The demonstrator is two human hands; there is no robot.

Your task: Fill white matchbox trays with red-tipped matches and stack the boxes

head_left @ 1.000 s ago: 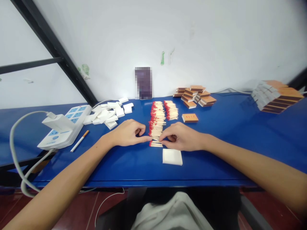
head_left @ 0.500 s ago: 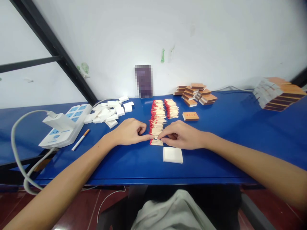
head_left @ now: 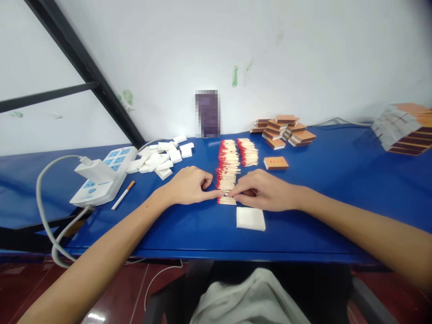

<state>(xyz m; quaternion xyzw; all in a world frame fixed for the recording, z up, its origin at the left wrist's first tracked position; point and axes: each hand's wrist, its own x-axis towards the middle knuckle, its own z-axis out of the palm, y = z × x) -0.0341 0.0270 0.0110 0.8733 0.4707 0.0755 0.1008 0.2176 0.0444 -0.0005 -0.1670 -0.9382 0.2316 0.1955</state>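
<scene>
A long row of red-headed matchsticks (head_left: 228, 168) lies on the blue table, heads to the left. My left hand (head_left: 191, 185) is beside it with the fingers curled in; its outstretched thumb touches the head ends near the row's front. From the right, my right hand (head_left: 261, 191) has its index finger and thumb close together at the wooden ends, pinching at matchsticks there. A few matchsticks lie slightly apart in front of the fingertips. Just nearer the table edge sits a white matchbox tray (head_left: 250, 219). A shorter group of matchsticks (head_left: 248, 153) lies behind my right hand.
An orange matchbox sleeve (head_left: 276, 163) lies right of the matches, with a pile of sleeves (head_left: 283, 128) behind. White trays (head_left: 157, 157) are heaped at left. A power strip (head_left: 108, 177), a cigarette (head_left: 123, 195), a pixelated dark rectangle (head_left: 208, 114) and stacked matchboxes (head_left: 407, 128) stand around.
The whole view has shifted, so everything appears a little further right. Both hands keep nearly the same pose at the front of the match row.
</scene>
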